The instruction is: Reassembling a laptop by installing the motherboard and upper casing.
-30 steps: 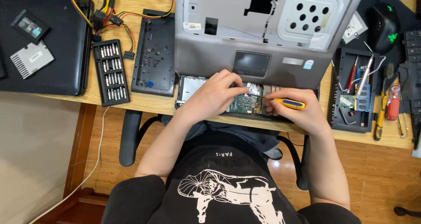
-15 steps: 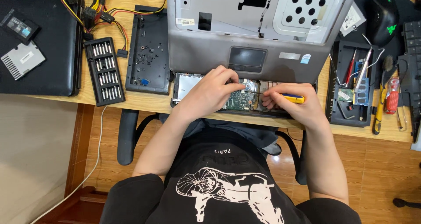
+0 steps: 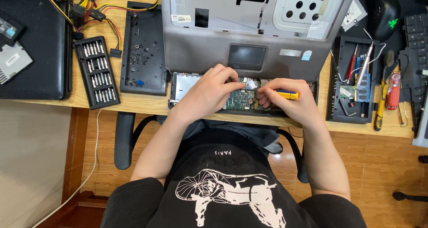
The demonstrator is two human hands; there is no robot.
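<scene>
An opened laptop base (image 3: 183,83) lies at the near edge of the wooden desk, its green circuit board (image 3: 238,101) exposed. My left hand (image 3: 209,92) rests on the board, fingers pinched at its upper edge. My right hand (image 3: 285,101) grips a yellow-handled screwdriver (image 3: 287,94), its tip pointing left into the board beside my left fingers. The grey laptop top cover (image 3: 249,27) with its touchpad lies just behind the base, upside-down parts showing.
A screwdriver bit set (image 3: 96,72) and a black cover with loose screws (image 3: 142,49) lie left. A black laptop (image 3: 40,54) sits far left. A black tray with tools and a memory stick (image 3: 356,80), pliers (image 3: 381,105), mouse (image 3: 383,9) lie right.
The view has shifted slightly. My hands have closed in a little on the circuit board; the screwdriver stays in my right hand.
</scene>
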